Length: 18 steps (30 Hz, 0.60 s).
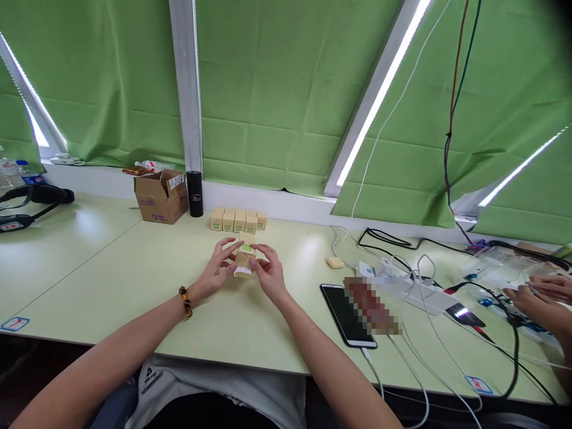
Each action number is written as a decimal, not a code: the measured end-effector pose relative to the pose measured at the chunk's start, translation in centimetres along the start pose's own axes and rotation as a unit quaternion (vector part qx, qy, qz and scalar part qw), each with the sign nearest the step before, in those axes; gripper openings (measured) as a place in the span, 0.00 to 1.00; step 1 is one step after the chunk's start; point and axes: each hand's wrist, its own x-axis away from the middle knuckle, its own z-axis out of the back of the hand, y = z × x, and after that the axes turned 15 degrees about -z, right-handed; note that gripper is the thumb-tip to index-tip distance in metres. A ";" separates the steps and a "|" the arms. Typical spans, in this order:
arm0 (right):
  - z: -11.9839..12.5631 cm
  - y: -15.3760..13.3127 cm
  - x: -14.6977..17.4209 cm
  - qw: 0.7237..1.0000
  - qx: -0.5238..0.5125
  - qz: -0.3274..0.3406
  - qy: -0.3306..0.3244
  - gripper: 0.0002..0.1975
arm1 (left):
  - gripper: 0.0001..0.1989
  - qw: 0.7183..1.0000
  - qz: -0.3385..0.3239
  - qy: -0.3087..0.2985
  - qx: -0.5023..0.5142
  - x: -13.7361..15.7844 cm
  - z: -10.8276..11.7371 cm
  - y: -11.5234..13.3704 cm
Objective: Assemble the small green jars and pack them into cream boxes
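Note:
Between my two hands is a small tan cardboard box (244, 260), its flaps standing open and a green patch showing near its top. My left hand (218, 266), with a beaded bracelet (185, 301) on the wrist, grips the box's left side with thumb and fingers. On the right side, my right hand (269, 271) pinches the box, its thumb on the front and its fingers near the top. What lies inside the box cannot be made out. Just behind the hands stands a row of several small closed boxes (239, 221) of the same tan card.
A larger open carton (161, 196) and a black cylindrical bottle (195, 193) stand at the back left. To the right lie a phone (348, 316), a pale yellow block (335, 263), a power strip (424, 298) and tangled cables. Another person's hands (536, 298) work at the far right.

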 end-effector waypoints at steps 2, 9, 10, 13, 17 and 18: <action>0.1 -0.1 -0.1 1.000 -0.004 0.000 0.004 0.18 | 0.28 0.999 -0.011 -0.016 0.028 0.0 0.2 0.0; 0.1 -0.2 -0.1 1.000 -0.002 -0.016 0.002 0.19 | 0.33 0.999 0.006 -0.021 0.026 0.0 -0.3 0.3; 0.1 -0.2 0.0 1.000 -0.003 -0.016 -0.001 0.19 | 0.30 1.000 0.011 -0.010 0.026 0.0 -0.4 0.3; -0.1 -0.2 0.2 1.000 -0.008 -0.006 -0.013 0.20 | 0.26 0.999 0.025 0.021 0.042 0.0 -0.6 0.1; -0.3 -0.4 0.6 0.999 -0.011 -0.003 -0.037 0.20 | 0.22 0.994 0.048 0.057 0.079 0.1 -0.7 -0.4; -0.3 -0.4 0.7 0.999 -0.014 -0.006 -0.044 0.20 | 0.21 0.993 0.053 0.065 0.088 0.0 -0.8 -0.5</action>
